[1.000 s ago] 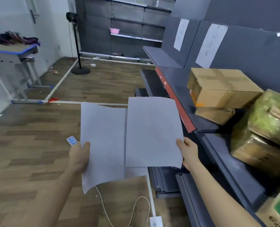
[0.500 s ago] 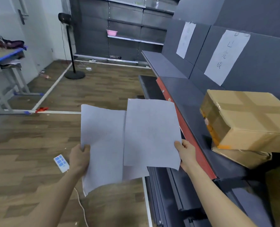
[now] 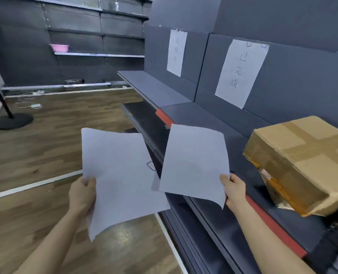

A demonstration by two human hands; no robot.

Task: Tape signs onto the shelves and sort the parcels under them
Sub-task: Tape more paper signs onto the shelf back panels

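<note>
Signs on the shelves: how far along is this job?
Done: the near sign and the far sign hang taped above the shelf. In hand: the left hand holds the left sheet, the right hand the right sheet. Left: taping both up, then sorting; only one cardboard parcel shows, on that shelf.
</note>
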